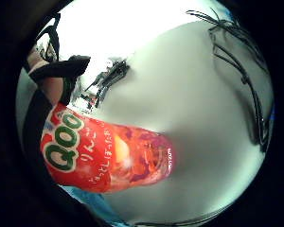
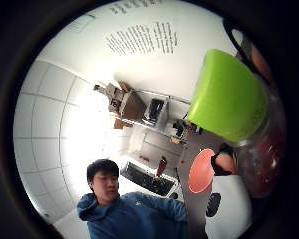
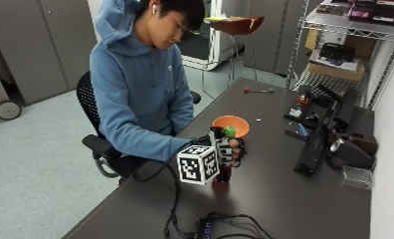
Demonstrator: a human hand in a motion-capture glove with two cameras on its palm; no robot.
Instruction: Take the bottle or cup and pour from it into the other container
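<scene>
Dark grey tabletop [image 3: 276, 189] fills my view; my black-gloved right hand [image 3: 231, 152] wraps around the red-labelled clear plastic bottle with a green cap [image 3: 227, 149], upright, its base on the table. Just beyond the hand sits an orange plastic bowl [image 3: 231, 124].

Outside view from across the table [image 3: 296, 199], high; both palm views tight against one bottle [image 1: 109, 153].

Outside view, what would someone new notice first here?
The gloved right hand grips a red Qoo bottle with a bright green cap, held upright at the dark table. Just behind it on the table sits an orange bowl.
</scene>
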